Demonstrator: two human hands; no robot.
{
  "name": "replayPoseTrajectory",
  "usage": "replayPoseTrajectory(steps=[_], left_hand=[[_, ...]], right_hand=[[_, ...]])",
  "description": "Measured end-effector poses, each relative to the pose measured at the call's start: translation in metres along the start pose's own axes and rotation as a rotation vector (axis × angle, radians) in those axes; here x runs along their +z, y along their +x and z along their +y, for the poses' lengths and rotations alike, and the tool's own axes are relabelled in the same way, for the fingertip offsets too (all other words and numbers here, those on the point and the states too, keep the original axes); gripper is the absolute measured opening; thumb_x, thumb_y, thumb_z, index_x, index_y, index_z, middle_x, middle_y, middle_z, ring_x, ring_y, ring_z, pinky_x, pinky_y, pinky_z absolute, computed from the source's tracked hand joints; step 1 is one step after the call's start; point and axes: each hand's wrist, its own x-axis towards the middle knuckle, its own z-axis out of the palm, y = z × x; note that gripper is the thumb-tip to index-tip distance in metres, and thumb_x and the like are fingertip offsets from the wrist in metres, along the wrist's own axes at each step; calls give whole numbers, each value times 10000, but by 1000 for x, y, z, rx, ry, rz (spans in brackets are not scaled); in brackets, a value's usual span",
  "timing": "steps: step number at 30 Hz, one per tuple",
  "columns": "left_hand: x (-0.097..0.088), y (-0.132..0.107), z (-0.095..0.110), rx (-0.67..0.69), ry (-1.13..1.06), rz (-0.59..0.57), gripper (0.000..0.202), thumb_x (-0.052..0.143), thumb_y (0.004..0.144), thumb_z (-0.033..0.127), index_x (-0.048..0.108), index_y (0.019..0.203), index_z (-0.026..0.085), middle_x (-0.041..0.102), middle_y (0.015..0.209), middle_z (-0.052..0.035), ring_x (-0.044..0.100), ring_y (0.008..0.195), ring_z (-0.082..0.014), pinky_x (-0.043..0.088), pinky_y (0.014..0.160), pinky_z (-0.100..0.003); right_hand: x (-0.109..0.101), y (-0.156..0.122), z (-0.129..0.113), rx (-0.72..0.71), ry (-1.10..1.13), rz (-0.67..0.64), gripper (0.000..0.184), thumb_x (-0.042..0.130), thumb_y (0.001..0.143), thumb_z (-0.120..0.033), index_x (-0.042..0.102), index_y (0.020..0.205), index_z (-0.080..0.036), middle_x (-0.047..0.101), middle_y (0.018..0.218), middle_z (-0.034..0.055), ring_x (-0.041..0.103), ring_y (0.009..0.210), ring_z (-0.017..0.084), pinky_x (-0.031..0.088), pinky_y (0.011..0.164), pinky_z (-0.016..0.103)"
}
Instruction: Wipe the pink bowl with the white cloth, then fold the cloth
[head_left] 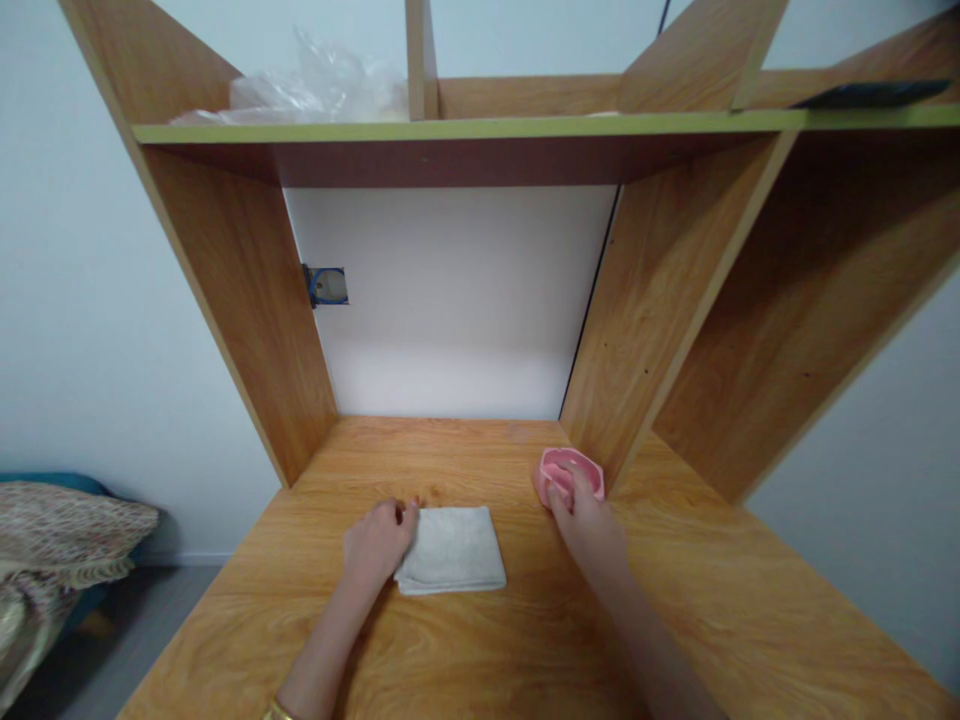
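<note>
A folded pale grey cloth [454,548] lies flat in the middle of the wooden desk [480,640]. My left hand [377,542] rests on the cloth's left edge, fingers curled and pinching it. Further right, a small pink bowl [581,466] stands close to the wooden divider panel. My right hand [586,520] reaches into the bowl, fingers hooked over its near rim and gripping it.
Wooden side panels [247,300] wall in a white-backed alcove with a blue-framed wall socket [327,286]. A shelf [480,128] overhead holds a crumpled plastic bag [315,85] and a dark flat object [870,94]. A patterned blanket [52,545] lies at lower left, off the desk.
</note>
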Motion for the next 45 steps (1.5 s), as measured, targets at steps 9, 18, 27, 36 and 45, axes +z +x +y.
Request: replayPoseTrajectory(steps=[9, 18, 27, 36, 45], left_hand=[[7, 1, 0, 14, -25, 20, 459, 279, 839, 497, 612, 897, 186, 670, 901, -112, 611, 859, -284, 410, 671, -331], [12, 2, 0, 43, -50, 29, 426, 308, 845, 461, 617, 896, 171, 671, 873, -124, 613, 848, -274, 396, 646, -308], [14, 0, 4, 108, -90, 29, 453, 256, 878, 437, 624, 838, 177, 675, 837, -107, 616, 815, -242, 376, 615, -278], [12, -4, 8, 146, -115, 18, 445, 252, 888, 421, 618, 830, 176, 671, 851, -93, 608, 813, -218, 355, 607, -259], [11, -4, 7, 161, -144, 30, 438, 216, 898, 423, 579, 830, 187, 659, 869, -80, 600, 840, -212, 365, 635, -258]], right_hand=[[-4, 12, 18, 70, -97, -152, 345, 348, 830, -433, 511, 1037, -210, 622, 892, 86, 595, 834, 229, 396, 657, 287], [-4, 10, 16, 37, -104, -75, 296, 352, 843, -389, 499, 1016, -199, 624, 867, 89, 599, 791, 216, 372, 609, 265], [24, -14, -10, -211, 9, -269, 310, 402, 820, -397, 521, 622, -191, 613, 641, 39, 555, 614, 161, 299, 526, 242], [35, -11, -1, -214, 193, -418, 279, 458, 763, -368, 561, 597, -168, 600, 605, 6, 529, 586, 136, 309, 510, 227], [17, -8, 6, -193, 193, -541, 172, 583, 669, -290, 526, 558, -172, 524, 540, -39, 457, 523, 95, 271, 464, 202]])
